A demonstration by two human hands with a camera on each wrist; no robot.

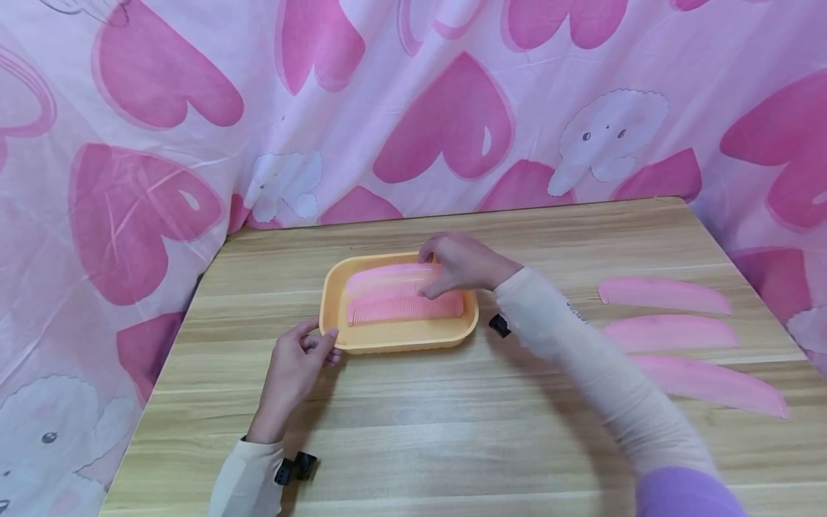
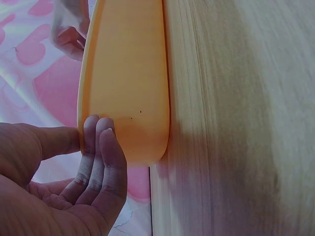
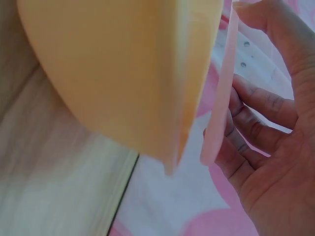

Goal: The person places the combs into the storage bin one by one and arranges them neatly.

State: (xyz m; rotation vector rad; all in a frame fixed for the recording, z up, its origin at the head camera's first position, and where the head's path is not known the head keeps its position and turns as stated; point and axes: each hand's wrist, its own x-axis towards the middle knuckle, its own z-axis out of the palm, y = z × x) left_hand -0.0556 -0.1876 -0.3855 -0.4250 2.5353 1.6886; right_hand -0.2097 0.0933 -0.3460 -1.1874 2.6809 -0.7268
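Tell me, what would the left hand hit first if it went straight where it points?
The orange tray: the left hand already grips its near left corner, so it would push that at once. Past the wall, the nearer pink comb seems next, though depth is unclear.

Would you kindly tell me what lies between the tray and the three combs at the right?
In the head view, the pale right sleeve and a small black device lie between the tray and those combs.
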